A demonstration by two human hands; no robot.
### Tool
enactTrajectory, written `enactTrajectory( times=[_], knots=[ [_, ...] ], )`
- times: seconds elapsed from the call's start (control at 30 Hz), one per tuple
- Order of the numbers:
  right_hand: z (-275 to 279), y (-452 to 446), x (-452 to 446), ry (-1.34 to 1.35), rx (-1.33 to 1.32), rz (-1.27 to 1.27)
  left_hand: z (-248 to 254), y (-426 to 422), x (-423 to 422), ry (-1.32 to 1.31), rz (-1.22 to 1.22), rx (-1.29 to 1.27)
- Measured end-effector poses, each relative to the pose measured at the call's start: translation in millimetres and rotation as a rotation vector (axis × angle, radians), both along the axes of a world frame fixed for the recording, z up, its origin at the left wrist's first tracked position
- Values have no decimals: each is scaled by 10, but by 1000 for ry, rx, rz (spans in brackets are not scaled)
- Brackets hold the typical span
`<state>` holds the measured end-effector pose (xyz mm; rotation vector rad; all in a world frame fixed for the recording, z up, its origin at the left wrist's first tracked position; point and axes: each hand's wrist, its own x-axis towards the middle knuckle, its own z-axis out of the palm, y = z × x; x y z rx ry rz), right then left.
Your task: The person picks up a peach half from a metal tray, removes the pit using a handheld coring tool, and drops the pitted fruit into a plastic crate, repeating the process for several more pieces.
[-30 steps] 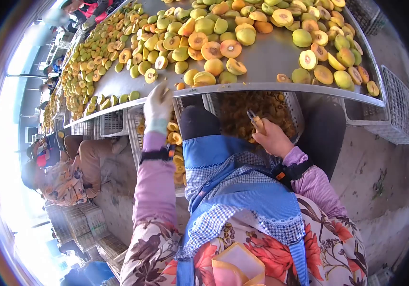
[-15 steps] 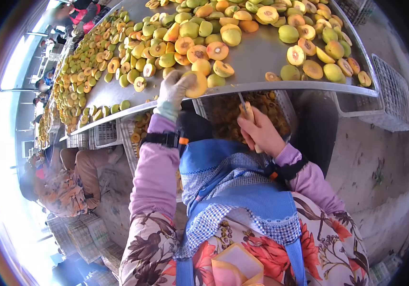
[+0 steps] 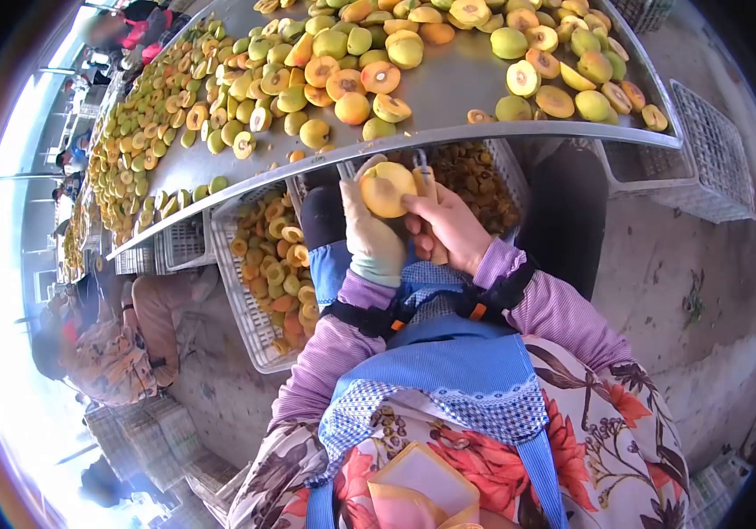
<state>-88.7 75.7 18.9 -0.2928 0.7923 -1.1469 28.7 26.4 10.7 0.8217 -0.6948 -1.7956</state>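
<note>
My gloved left hand [image 3: 369, 231] holds a yellow fruit half [image 3: 388, 189] just below the metal table's front edge. Beside it, my bare right hand [image 3: 450, 227] is wrapped round a wooden-handled tool [image 3: 426, 183], whose metal end points up toward the table. The right thumb is against the fruit's right side. Above both hands, many green and orange fruit halves [image 3: 381, 77] lie on the metal table [image 3: 449, 84]. A crate of brown fruit pieces [image 3: 477, 181] stands behind my right hand, under the table.
Left of my knees stands a white crate [image 3: 259, 339] of cut fruit. Another grey crate [image 3: 720, 159] is beyond the table's right corner. A co-worker in brown trousers [image 3: 162, 319] sits at the left. The table's metal rim [image 3: 501, 130] runs just above my hands.
My left hand took a fruit half from the table's edge and brought it down and right to the right hand. The right hand moved slightly left with its tool.
</note>
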Motion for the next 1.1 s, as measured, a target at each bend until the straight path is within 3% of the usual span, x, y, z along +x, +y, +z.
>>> enactTrajectory(
  times=[0.1, 0.23, 0.43, 0.63, 0.77, 0.83, 0.97, 1.1],
  knots=[
    [-116, 73, 24, 878, -554, -224, 312, -47, -70, 2, 164, 66],
    [7, 185, 47, 1279, -606, -15, 122, -96, 20, 1, 91, -37],
    [69, 179, 73, 1382, -532, 87, 123, -71, -27, 36, 163, -9],
    [-11, 152, 93, 1300, -593, 65, 193, -85, -79, -48, 204, -95],
    [116, 128, -18, 1264, -503, 254, 344, -80, -55, -153, 164, 2],
    [205, 118, -42, 1174, -399, 390, 281, -99, 1, -160, 96, 22],
    [55, 171, -35, 1291, -510, 309, 331, -287, 86, -270, -183, 234],
    [-59, 137, -48, 1315, -530, 221, 368, -400, 62, -529, -303, 123]
  ],
)
